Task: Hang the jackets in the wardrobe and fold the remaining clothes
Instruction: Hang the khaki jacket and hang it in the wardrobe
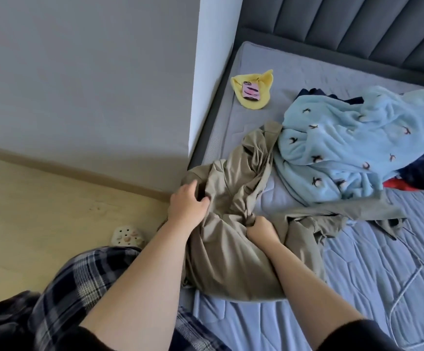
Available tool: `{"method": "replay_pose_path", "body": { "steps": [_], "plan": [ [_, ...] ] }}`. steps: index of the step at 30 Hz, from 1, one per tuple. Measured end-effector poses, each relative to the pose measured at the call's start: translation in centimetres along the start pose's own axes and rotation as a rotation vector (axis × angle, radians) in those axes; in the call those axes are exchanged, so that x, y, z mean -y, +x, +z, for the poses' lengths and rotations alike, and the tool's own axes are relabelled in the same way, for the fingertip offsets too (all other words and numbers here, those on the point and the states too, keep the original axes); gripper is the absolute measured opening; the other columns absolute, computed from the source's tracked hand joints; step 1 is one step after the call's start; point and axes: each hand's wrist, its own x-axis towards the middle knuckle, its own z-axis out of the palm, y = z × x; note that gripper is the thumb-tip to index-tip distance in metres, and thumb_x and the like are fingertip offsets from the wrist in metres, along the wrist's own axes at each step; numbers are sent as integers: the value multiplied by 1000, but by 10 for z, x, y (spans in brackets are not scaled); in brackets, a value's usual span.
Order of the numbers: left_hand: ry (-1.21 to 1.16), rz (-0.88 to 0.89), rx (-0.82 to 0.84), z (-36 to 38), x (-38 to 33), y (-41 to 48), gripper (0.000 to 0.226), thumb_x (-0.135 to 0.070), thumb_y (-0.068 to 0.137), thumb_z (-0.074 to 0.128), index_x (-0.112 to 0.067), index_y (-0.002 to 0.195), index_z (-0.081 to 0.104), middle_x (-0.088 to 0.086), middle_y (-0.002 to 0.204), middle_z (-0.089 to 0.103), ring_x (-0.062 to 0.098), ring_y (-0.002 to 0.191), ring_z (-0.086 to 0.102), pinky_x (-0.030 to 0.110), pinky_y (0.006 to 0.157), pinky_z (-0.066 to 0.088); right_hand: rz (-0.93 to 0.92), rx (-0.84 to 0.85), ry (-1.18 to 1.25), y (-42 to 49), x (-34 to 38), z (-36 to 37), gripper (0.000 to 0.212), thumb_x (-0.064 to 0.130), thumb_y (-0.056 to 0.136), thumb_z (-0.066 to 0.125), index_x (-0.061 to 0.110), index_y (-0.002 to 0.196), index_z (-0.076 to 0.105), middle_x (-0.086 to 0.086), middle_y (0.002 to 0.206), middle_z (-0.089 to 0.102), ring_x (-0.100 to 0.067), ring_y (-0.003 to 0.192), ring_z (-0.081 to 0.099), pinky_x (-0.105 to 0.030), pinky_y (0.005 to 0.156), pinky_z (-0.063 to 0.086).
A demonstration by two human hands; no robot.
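Both hands are into the khaki jacket (231, 198) at the near corner of the bed (383, 274): the left hand (186, 202) curls its fingers into a bunched fold near the mattress edge, and the right hand (261, 228) is fisted tight on a gathered ridge of cloth, seemingly to lift it free for hanging. It's crumpled and creased, one end trailing under the light blue fleece (345, 148), the other draped over the bedside.

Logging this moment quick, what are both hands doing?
Left hand: grips the khaki jacket.
Right hand: fist bunched on the same jacket.
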Motion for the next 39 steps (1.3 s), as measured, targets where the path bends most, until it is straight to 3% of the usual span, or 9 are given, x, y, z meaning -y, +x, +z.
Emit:
{"method": "replay_pose_path", "body": {
  "steps": [5,9,12,16,20,26,30,35,39],
  "plan": [
    [67,72,351,20,-4,-4,56,-45,95,45,-33,148,30,-2,150,38,23,135,38,32,104,35,48,191,-436,-8,-14,-14,26,25,92,46,8,99,65,-15,108,66,-30,101,61,-26,70,38],
    [217,8,428,24,-1,-7,58,-37,95,48,-26,149,28,5,149,37,27,133,39,38,106,35,100,-205,236,-8,-8,-14,36,19,83,55,12,118,49,-8,108,61,-26,101,56,-27,76,35],
    [175,5,530,15,-6,-9,33,-23,95,44,-23,127,53,3,134,54,23,117,51,31,92,41,179,-109,636,-2,9,-14,67,34,81,68,14,137,39,6,120,52,-14,110,51,-28,90,40],
    [309,11,733,3,-9,-14,34,-22,98,39,-14,120,64,3,127,60,24,115,53,30,95,40,254,-98,769,6,17,-29,38,2,82,52,0,119,59,-9,98,64,-22,90,59,-30,77,46],
    [173,-181,408,-8,-2,-4,33,-19,99,37,-4,110,64,16,112,65,31,102,61,34,83,49,44,-611,870,-15,41,-58,51,-7,79,37,20,110,67,-2,101,69,-11,82,62,-20,71,48],
    [-794,-593,47,-31,-5,11,22,-15,93,44,-14,79,61,7,74,62,24,60,54,28,58,42,-511,335,339,-61,87,-63,16,23,92,59,28,92,74,15,88,73,4,82,65,-14,72,48],
    [-505,-452,-46,-26,5,12,33,-37,94,49,-8,100,63,8,93,61,32,102,58,36,80,43,-203,-129,149,-49,71,-39,30,17,92,45,21,113,67,5,106,69,-8,96,62,-28,82,45],
    [-234,-441,137,-8,9,1,53,-22,78,69,-7,124,48,9,117,56,27,96,59,29,71,47,-110,104,-242,-47,44,-7,29,21,97,38,8,113,58,-15,116,63,-32,106,57,-34,79,44],
    [-614,-478,-31,-10,6,9,43,4,85,42,-12,122,58,13,114,63,31,100,61,38,87,51,-107,201,-442,-43,40,-14,32,29,98,41,6,96,62,-17,116,63,-30,99,58,-29,76,40]
  ]
}}
